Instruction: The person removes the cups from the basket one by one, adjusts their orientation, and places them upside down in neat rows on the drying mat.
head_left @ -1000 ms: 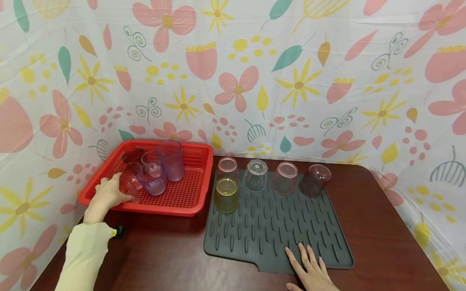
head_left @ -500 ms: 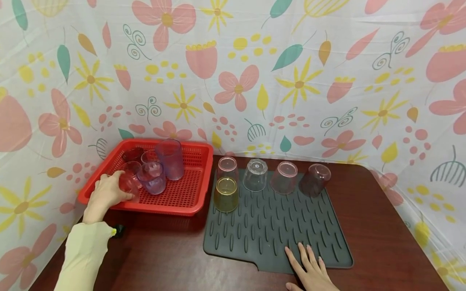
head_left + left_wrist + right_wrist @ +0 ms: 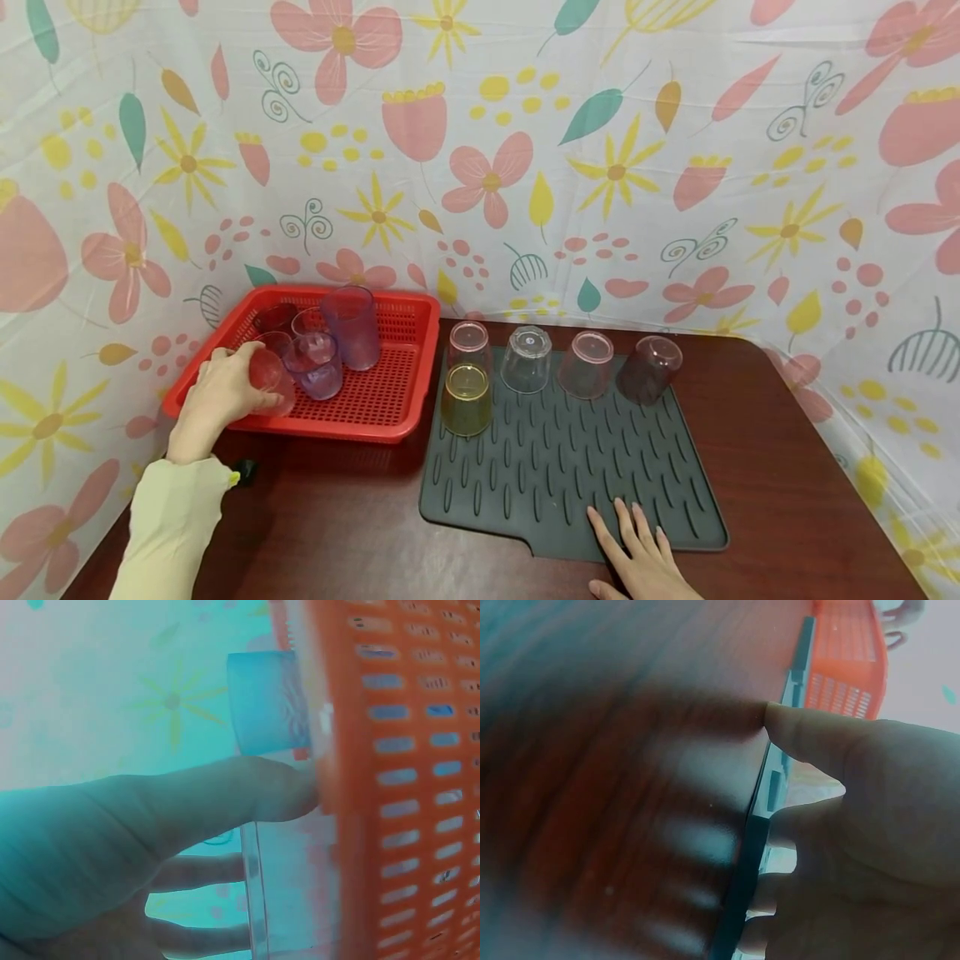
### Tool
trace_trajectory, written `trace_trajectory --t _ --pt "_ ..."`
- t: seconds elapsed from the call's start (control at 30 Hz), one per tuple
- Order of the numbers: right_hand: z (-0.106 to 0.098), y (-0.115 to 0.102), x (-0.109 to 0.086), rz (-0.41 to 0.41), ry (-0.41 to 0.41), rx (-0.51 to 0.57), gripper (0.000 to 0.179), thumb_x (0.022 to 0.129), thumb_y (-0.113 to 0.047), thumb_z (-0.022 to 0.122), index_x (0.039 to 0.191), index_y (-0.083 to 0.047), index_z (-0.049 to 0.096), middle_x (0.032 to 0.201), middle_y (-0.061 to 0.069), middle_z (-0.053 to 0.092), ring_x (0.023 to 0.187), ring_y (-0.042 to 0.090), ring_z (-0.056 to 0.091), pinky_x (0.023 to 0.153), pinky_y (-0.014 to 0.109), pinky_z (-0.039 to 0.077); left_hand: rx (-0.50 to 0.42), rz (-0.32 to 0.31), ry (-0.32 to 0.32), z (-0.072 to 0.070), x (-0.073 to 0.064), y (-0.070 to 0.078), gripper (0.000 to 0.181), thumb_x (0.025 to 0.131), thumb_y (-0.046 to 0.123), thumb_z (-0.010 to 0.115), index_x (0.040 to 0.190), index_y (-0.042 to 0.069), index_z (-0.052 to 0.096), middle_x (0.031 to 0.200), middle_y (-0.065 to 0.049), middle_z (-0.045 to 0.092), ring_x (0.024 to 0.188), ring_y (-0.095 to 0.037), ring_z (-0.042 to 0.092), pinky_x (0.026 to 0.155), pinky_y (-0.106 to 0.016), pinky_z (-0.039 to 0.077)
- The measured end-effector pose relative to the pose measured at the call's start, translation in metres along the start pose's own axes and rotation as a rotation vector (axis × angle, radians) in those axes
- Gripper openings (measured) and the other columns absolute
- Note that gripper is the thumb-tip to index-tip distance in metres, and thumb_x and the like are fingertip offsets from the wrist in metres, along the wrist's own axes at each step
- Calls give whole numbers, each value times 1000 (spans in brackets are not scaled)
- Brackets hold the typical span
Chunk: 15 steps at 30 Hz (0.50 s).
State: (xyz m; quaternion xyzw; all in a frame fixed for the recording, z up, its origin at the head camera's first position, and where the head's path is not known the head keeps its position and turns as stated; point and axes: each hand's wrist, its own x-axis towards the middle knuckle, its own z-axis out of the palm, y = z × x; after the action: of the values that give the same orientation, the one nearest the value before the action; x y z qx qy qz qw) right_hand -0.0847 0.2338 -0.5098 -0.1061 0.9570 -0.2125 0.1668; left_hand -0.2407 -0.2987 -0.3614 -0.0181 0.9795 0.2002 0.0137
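My left hand (image 3: 217, 396) reaches over the front left corner of the red basket (image 3: 375, 432) and grips a clear pinkish cup (image 3: 273, 383), which looks tilted. In the left wrist view the thumb (image 3: 247, 787) lies on the near side of that clear cup (image 3: 292, 885), with fingers on its far side. Beside it in the basket are a small purple cup (image 3: 315, 371), a tall purple cup (image 3: 352, 325) and a dark red cup (image 3: 276, 318), with other clear cups partly hidden. My right hand (image 3: 641, 558) rests with spread fingers on the front edge of the grey drying mat (image 3: 555, 500).
On the mat, a yellow cup (image 3: 467, 404) stands upside down in front of a pink one (image 3: 468, 340). A clear cup (image 3: 527, 362), a pale pink cup (image 3: 587, 367) and a dark purple cup (image 3: 648, 371) continue the back row. A flowered cloth hangs behind the table.
My left hand has shifted slightly right and up, and the pinkish cup in its grip has tilted and risen a little. My right hand and the cups on the mat stay put.
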Motion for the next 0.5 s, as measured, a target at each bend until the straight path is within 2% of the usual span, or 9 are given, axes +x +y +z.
trace_trajectory --t 0.3,0.5 --pt "-3 -3 1 0 -11 10 77 91 -55 54 151 -14 28 154 34 16 139 60 14 95 81 17 13 32 50 -8 -14 17 90 72 26 82 143 1 33 131 -40 31 113 -56 32 83 -74 39" --pt "-2 -2 0 -1 -11 9 77 92 -55 54 151 -12 30 154 35 17 138 60 15 94 81 18 29 38 101 -12 -28 29 87 73 23 81 143 3 34 131 -39 32 112 -55 33 81 -73 41"
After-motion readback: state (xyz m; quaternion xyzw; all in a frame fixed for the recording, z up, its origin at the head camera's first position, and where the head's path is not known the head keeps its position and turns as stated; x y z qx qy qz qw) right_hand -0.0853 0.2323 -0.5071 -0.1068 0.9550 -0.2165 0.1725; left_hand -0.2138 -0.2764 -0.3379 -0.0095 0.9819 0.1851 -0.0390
